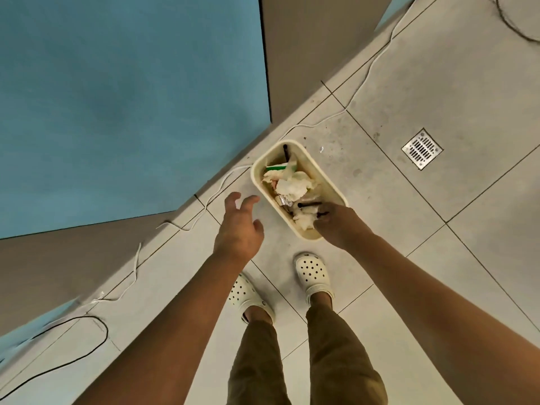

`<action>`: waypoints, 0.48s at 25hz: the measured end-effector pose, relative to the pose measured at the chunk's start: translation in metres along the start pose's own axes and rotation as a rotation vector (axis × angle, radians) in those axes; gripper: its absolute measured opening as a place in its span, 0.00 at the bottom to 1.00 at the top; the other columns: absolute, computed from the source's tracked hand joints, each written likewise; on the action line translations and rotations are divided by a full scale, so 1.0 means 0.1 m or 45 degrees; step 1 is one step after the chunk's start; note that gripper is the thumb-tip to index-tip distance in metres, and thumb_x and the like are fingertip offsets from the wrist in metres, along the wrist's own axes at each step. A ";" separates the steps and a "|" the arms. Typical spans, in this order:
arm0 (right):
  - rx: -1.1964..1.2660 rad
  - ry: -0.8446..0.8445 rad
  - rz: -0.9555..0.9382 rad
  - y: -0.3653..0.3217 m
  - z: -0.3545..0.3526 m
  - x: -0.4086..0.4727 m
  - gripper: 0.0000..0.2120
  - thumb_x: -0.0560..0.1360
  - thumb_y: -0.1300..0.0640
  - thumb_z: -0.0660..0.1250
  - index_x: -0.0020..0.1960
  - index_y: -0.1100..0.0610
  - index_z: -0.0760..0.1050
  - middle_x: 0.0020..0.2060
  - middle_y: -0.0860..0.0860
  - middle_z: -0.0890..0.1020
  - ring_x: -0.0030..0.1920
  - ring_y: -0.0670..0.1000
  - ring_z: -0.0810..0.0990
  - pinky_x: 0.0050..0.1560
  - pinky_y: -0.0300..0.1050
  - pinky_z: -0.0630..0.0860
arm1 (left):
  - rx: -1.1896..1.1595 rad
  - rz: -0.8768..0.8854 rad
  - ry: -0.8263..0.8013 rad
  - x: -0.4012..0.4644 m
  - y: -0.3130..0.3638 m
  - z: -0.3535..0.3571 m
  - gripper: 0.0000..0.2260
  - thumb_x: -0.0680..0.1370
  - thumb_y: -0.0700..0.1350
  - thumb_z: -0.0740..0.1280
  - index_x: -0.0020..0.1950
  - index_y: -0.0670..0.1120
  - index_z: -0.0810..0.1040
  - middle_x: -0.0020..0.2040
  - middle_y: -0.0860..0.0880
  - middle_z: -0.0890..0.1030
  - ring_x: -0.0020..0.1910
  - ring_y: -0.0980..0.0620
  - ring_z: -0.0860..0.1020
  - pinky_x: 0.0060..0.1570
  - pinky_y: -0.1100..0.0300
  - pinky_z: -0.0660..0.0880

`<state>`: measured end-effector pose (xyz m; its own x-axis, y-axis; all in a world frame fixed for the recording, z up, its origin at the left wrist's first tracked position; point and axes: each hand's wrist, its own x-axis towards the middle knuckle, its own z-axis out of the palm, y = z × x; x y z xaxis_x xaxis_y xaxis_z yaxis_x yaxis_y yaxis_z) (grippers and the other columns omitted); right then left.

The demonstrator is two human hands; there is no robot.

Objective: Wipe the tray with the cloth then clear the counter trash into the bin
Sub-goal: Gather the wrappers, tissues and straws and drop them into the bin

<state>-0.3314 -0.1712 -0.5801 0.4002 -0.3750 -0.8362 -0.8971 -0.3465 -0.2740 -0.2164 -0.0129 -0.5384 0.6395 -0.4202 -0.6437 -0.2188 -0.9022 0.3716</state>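
A cream rectangular bin (324, 176) stands on the tiled floor, filled with crumpled white paper (292, 187), foil and a black stick (285, 150) at its far end. My right hand (339, 226) hangs over the bin's near end, fingers pointing down into the trash. Its fingertips touch a second black stick (308, 204) and white paper; the back of the hand hides whether it grips them. My left hand (238, 229) hovers above the floor just left of the bin, fingers spread and holding nothing. No tray, cloth or counter is in view.
A blue panel (131, 106) and a grey wall (306, 48) rise at the left. A white cable (216, 191) and a black cable (87, 346) trail along the wall base. A metal floor drain (422, 149) lies at the right. My feet in white clogs (312, 273) stand just below the bin.
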 end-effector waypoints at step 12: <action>0.137 0.184 -0.566 -1.34 -1.38 -2.41 0.15 0.74 0.59 0.60 0.60 0.55 0.74 0.53 0.56 0.80 0.47 0.55 0.78 0.50 0.44 0.74 | -0.459 0.161 0.374 -1.72 1.19 -2.15 0.16 0.76 0.36 0.61 0.63 0.45 0.74 0.62 0.45 0.73 0.44 0.53 0.72 0.49 0.70 0.65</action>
<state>-0.2816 -0.1533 -0.2764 0.7646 -0.3288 -0.5543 -0.6443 -0.4120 -0.6443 -0.1937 -0.0271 -0.2395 0.8170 -0.4327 -0.3812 -0.0725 -0.7329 0.6764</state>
